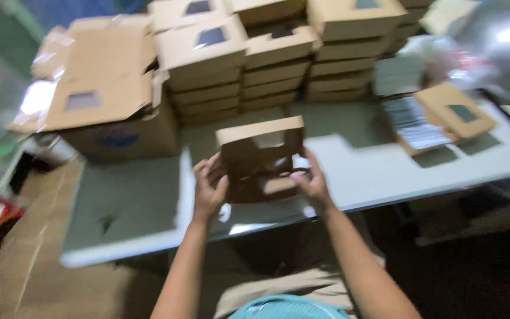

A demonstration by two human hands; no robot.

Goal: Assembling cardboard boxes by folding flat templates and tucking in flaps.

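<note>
Above the near tabletop [385, 171]: left hand [209, 188] and right hand [309, 182], each grip closed on a side of brown windowed box [260, 155]; stacked boxes [278, 59] far behind.

Beyond the two-handed grip, stacked window boxes [278, 59] wall off the far edge of the surface [379, 171], blocking passage there. Left of the grip, a large carton [113, 133] heaped with flat blanks obstructs; a bare stretch lies between them. Right of the grip the surface is open up to a lone box [453, 115] beside a paper stack [414, 124].
</note>
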